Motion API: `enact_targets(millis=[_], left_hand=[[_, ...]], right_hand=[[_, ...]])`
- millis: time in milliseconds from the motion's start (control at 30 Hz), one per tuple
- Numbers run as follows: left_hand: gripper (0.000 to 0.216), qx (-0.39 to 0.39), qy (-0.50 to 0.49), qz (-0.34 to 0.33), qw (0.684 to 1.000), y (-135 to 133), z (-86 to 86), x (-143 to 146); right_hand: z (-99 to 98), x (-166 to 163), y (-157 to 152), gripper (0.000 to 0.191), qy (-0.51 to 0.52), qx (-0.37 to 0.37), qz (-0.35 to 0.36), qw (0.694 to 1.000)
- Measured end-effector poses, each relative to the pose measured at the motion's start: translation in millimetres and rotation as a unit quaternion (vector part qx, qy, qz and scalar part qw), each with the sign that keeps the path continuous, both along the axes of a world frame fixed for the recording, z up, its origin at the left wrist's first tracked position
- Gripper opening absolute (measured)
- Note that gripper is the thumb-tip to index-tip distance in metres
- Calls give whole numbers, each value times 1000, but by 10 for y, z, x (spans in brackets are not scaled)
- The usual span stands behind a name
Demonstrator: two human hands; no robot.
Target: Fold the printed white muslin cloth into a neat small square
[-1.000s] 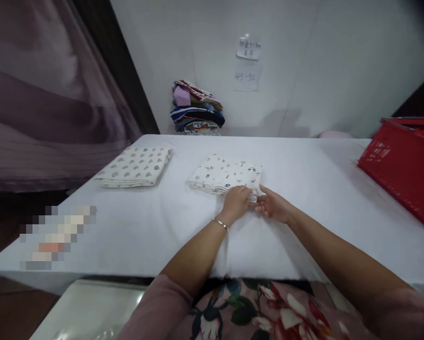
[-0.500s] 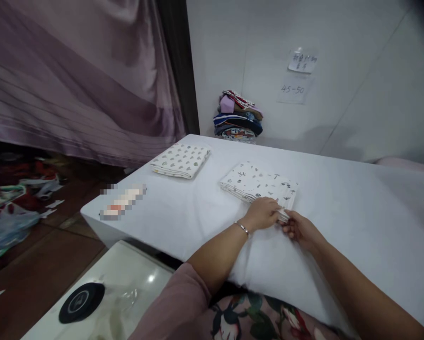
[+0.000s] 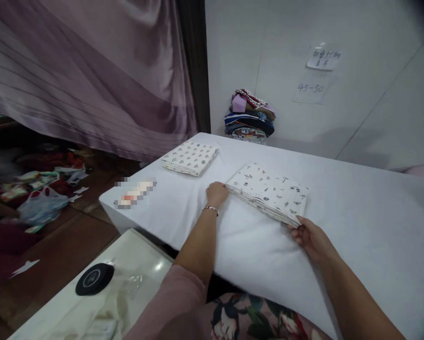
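Note:
A folded white cloth [image 3: 268, 191] printed with small dark motifs lies flat on the white-covered table [image 3: 368, 226]. Its layered edge faces me. My left hand [image 3: 217, 193] is closed on the cloth's near left corner, fingertips partly hidden. At the near right corner, my right hand [image 3: 306, 236] pinches the stacked layers between thumb and fingers. Farther left on the table rests a second folded cloth [image 3: 190, 158], white with a repeated small pattern, touched by neither hand.
A blurred-out item [image 3: 134, 193] lies near the table's left edge. A lower white surface [image 3: 134, 255] at front left holds a round black object [image 3: 94, 279]. Folded fabrics [image 3: 249, 115] are stacked against the wall behind. Plastic bags [image 3: 44, 205] lie on the floor.
My left hand has moved from the cloth's right corner, beside my right hand, to its left corner. My right hand still grips the right corner. The camera view has shifted slightly left.

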State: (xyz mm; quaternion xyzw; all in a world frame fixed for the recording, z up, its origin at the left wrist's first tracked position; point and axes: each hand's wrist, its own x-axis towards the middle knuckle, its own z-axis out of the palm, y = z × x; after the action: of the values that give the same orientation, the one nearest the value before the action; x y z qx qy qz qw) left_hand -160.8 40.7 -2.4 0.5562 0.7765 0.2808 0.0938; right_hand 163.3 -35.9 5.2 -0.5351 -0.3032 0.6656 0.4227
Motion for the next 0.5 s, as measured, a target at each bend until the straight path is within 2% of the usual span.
enact_targets(millis=[167, 367, 500], left_hand=[[22, -18, 43, -41, 998, -16, -19, 147], [21, -4, 35, 1, 999, 22, -36, 79], [17, -7, 38, 8, 999, 24, -21, 27]], right_hand=[[14, 13, -9, 15, 17, 4, 14, 1000], [-13, 4, -7, 20, -16, 18, -16, 1000], [-40, -7, 4, 23, -50, 24, -9, 998]])
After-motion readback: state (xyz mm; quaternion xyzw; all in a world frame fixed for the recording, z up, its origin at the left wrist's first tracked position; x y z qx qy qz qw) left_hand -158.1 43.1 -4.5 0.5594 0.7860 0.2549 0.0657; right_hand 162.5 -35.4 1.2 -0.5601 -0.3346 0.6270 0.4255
